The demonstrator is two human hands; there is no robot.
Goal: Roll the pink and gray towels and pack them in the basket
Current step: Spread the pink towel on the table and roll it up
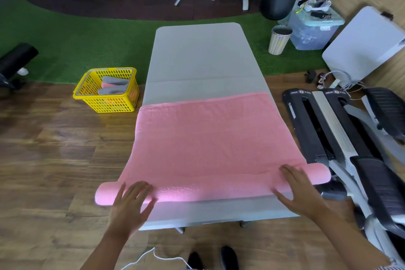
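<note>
Pressing both palms flat on the rolled near end of the fluffy pink terry towel (203,138), fingers spread and straight. My left hand (131,201) sits toward the left end of the roll, my right hand (298,190) toward the right end, and both ends of the roll poke out past the edges of the long gray padded table (201,55). One pink towel on the table, its far part lying flat. Over on the wood floor to the left, the yellow perforated plastic basket (107,103) holds what looks like two gray rolled towels (115,81) and a pink one between them.
</note>
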